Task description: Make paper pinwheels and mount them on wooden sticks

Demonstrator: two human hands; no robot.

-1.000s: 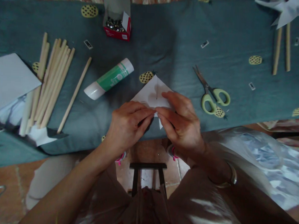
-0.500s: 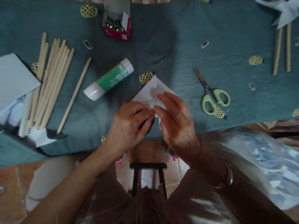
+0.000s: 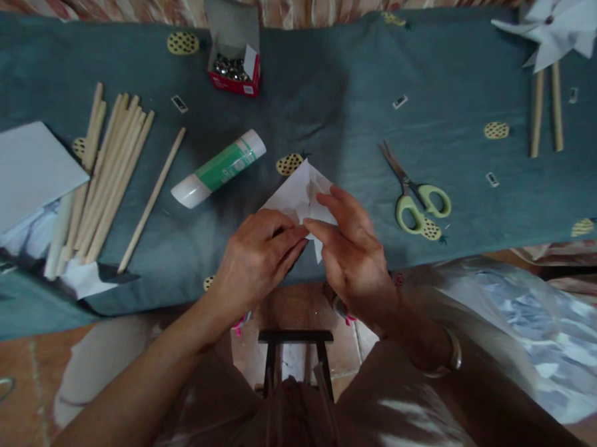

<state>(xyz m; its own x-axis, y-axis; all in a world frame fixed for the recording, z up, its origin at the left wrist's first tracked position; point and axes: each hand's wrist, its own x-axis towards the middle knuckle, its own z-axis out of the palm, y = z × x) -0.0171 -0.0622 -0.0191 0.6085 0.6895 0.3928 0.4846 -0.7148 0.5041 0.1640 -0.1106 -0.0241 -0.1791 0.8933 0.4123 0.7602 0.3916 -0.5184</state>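
Both hands (image 3: 251,251) (image 3: 354,253) on paper (image 3: 290,193), apparently half-curled

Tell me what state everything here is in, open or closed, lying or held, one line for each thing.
White paper: pinched, partly hidden
Left hand: closed, pinching it
Right hand: fingers bent at it, grip unclear
Red box: open, metal pieces inside
Green-labelled tube: on its side, ends look covered
Scissors: flat, blades slightly open
Wooden sticks: lying loose, one apart
Pinwheel: folded into shape
Large white sheet: lying flat
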